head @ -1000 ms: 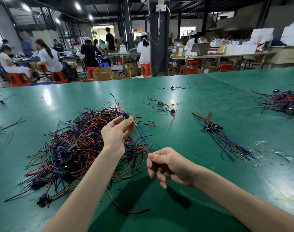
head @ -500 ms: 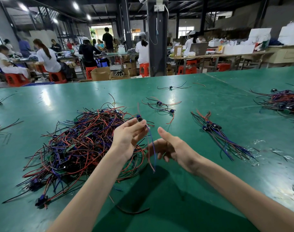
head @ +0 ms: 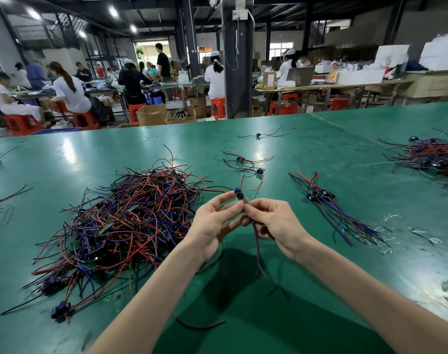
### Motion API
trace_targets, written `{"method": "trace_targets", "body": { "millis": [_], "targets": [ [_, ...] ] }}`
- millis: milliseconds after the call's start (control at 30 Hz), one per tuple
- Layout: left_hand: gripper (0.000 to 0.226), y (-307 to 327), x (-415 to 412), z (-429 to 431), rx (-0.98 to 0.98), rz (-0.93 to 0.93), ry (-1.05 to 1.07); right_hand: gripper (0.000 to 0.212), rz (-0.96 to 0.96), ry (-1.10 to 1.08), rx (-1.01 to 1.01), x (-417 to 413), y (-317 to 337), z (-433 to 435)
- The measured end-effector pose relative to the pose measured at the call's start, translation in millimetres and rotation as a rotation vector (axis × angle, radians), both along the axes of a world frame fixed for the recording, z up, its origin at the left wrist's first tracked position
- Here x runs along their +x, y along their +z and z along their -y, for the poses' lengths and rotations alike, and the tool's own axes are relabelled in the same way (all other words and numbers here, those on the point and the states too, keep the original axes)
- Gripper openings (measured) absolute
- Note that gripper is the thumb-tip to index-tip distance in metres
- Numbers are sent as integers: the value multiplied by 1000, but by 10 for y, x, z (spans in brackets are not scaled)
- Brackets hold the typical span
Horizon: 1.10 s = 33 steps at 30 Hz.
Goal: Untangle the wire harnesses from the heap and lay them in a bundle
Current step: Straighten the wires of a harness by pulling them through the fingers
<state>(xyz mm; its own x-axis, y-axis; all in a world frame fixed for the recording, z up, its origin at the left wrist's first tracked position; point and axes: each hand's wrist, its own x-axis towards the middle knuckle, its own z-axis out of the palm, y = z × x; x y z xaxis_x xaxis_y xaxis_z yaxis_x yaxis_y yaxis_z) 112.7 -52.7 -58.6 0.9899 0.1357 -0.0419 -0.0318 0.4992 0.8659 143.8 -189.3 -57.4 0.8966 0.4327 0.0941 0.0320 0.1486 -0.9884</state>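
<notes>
A tangled heap of red, blue and black wire harnesses (head: 120,221) lies on the green table (head: 281,315) at the left. Above the table, right of the heap, my left hand (head: 212,226) pinches one harness (head: 239,194) at its small dark connector. My right hand (head: 274,221) pinches the same harness just below the connector. Its blue and red wires hang down between my hands. A laid-out bundle of harnesses (head: 330,208) lies to the right, wires running toward me.
Two loose harnesses (head: 243,162) lie beyond my hands and one (head: 258,135) farther back. Another heap (head: 430,157) sits at the far right. A stray wire (head: 200,325) lies near the front edge. Scraps of clear film (head: 394,223) lie right of the bundle. People work at benches behind.
My left hand lifted one harness off the heap and carried it right. My right hand came up from the table and took hold of its wires.
</notes>
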Motion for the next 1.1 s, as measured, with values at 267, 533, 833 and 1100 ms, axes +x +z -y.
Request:
{"method": "trace_targets", "body": {
  "millis": [267, 533, 833, 1100],
  "targets": [
    [31, -333, -68, 416, 333, 39, -88, 9, 85, -273, -136, 702, 332, 336],
    [23, -335, -119, 411, 488, 52, -109, 23, -59, -529, -658, 1355, 244, 1149],
    [27, -309, -174, 419, 479, 24, -90, 21, 199, -670, -1099, 1237, 18, 1237],
    [27, -317, -164, 424, 511, 11, -49, 23, 311, -781, -1420, 1027, -74, 1130]
  ]
}}
